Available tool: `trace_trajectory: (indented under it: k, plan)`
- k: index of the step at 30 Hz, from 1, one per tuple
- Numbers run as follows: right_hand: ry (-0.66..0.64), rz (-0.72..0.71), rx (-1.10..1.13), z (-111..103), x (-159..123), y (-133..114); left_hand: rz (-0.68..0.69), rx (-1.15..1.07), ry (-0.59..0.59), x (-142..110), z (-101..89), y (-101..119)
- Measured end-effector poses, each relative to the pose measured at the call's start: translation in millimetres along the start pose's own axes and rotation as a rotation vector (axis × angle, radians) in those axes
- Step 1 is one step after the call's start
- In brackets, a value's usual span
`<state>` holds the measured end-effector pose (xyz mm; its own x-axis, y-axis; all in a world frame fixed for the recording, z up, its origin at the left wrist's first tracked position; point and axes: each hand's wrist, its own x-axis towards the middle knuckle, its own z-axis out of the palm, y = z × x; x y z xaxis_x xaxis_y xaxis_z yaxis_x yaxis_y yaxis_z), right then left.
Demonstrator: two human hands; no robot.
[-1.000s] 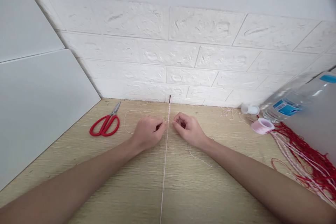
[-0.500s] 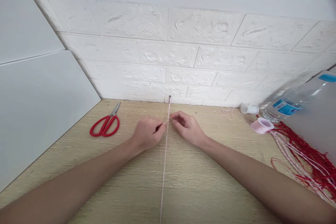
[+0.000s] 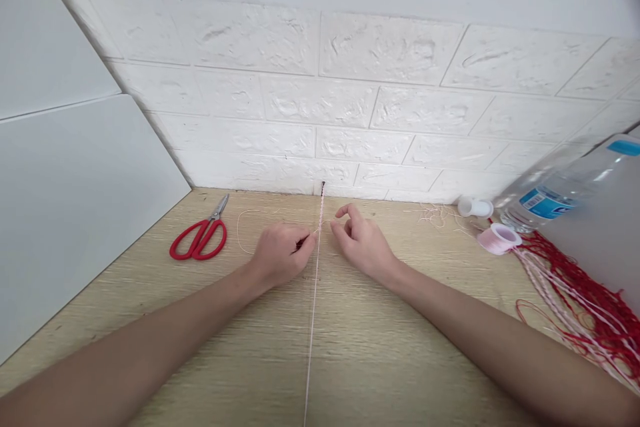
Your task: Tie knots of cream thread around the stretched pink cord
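A taut pale pink cord (image 3: 313,320) runs from a dark anchor point (image 3: 323,184) at the foot of the wall down toward me. Its far stretch is a twisted pink section (image 3: 321,210). Just left of this section, my left hand (image 3: 284,253) is closed, thumb and forefinger pinching a fine pale thread (image 3: 239,230) that loops out on the table behind it. To the right of the cord, my right hand (image 3: 364,243) has its forefinger raised and bent. A thin strand reaches from the cord to its thumb, where the fingers pinch it.
Red-handled scissors (image 3: 199,240) lie at left on the wooden table (image 3: 400,360). On the right are a white spool (image 3: 475,207), a pink thread spool (image 3: 499,239), a plastic bottle (image 3: 547,203), and a heap of red cords (image 3: 595,287). A white brick-pattern wall (image 3: 370,107) stands behind.
My right hand has shifted slightly right, away from the cord, and its forefinger has lifted. The left hand stays in place with its pinch.
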<state>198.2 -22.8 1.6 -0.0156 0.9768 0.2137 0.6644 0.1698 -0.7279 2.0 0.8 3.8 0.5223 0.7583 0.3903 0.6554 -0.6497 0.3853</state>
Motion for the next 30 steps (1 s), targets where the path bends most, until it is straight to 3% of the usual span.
trace_trajectory:
  k: [6,14,20,30]
  plan:
    - [0.061,-0.013,0.299,0.5,-5.2,-13.7,0.021,0.019,-0.012,0.3,-0.3,1.4]
    - [-0.267,0.137,0.500,12.7,-13.3,-15.1,0.242,0.076,0.022,-4.1,1.9,3.1]
    - [-0.325,0.059,0.531,17.1,-10.3,-11.8,0.391,0.106,0.035,-6.0,4.5,4.5]
    - [-0.336,0.087,0.503,12.9,-9.7,-15.7,0.540,0.084,0.033,-4.9,0.8,9.4]
